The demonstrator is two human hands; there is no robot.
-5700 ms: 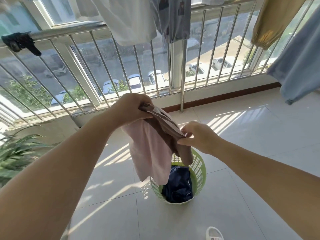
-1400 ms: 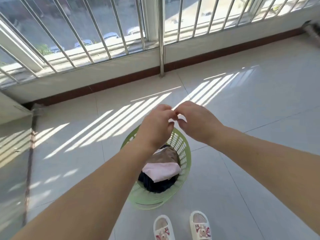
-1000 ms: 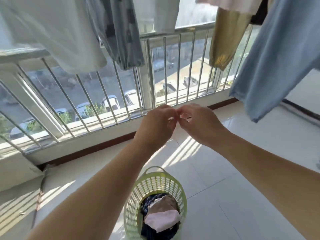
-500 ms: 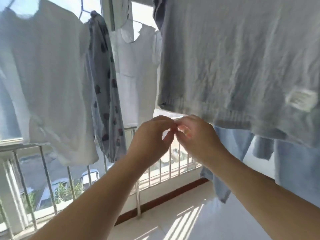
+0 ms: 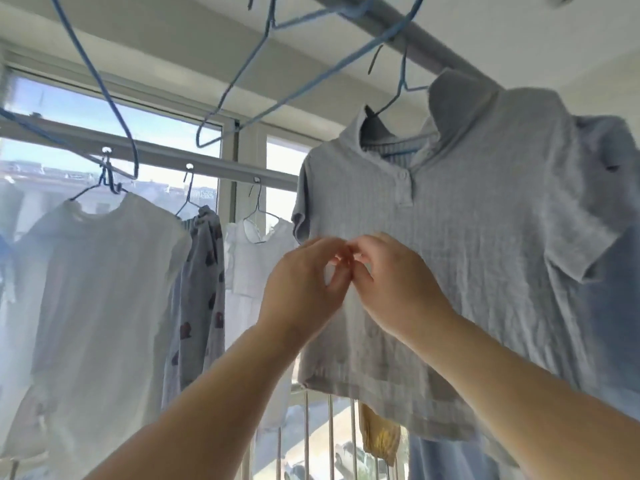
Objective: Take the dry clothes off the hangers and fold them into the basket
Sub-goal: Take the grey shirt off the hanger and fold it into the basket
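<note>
Garments on hangers fill my view, so I judge the step in hand to be the reach for the next dry piece. Largest is the grey polo shirt (image 5: 450,258), hanging on a blue hanger (image 5: 398,95) from the overhead rail (image 5: 433,36), directly behind both hands. To its left on the lower rail (image 5: 166,155) hang a white shirt (image 5: 104,289), patterned trousers (image 5: 201,299) and a small white top (image 5: 249,258). Two bare blue hangers (image 5: 277,81) swing above, with nothing on them.

My left hand (image 5: 304,289) and right hand (image 5: 391,282) meet fingertip to fingertip in front of the polo's chest. Each grip is narrow, fingers curled inward. Whether they pinch the fabric, or anything at all, I cannot tell; the contact point is blurred.

Next move, in my judgement: raise the hands to the collar, undo the placket button (image 5: 402,174) if it holds the neck tight, and slide the shirt off the hanger shoulders without dragging the hook from the rail.

Containers: none in view. I cannot report on the basket or its contents from this angle.
</note>
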